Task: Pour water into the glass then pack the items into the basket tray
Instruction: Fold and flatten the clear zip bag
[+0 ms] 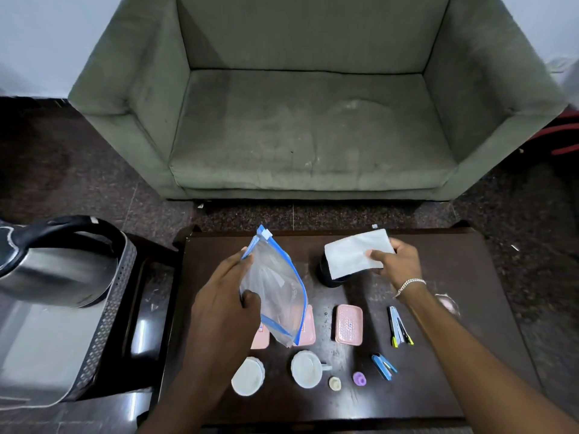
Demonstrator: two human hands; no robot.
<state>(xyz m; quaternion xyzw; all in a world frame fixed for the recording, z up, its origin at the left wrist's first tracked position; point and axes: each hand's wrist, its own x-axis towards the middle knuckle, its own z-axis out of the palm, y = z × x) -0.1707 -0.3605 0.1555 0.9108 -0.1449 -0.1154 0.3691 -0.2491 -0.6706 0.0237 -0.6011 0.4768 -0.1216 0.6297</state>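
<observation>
A person's left hand [230, 296] holds a clear zip bag [275, 292] with blue edging above a dark bench [463, 355], fingers [250, 300] clamped on its near side and thumb side at its upper rim; the bag hangs tilted, its white slider [267, 234] at the top. The right hand [396, 261], a silver bracelet [410, 285] at the wrist, grips a white folded packet [357, 253] between thumb and fingers, raised over a dark cup [329, 277] that stands at the bench's far middle; whether this is the glass, or whether it holds water, cannot be told.

On the bench below the bag lie two pink boxes [305, 330], partly hidden by it, and a third pink box [348, 324] lies apart to the right. Nearer the camera sit a white round lid [247, 375], a white cup [307, 369] with a small handle, a pale small cap [334, 383] and a purple small ring [359, 378]. Right of these lies a blue stapler [383, 366], and farther back a bundle of pens [399, 325].

To the left, on a lower dark stand, a metal mesh basket [106, 324] holds a steel kettle [56, 264] with a black handle. Beyond the bench stands a grey-green sofa [313, 104] on a dark speckled floor [78, 170].
</observation>
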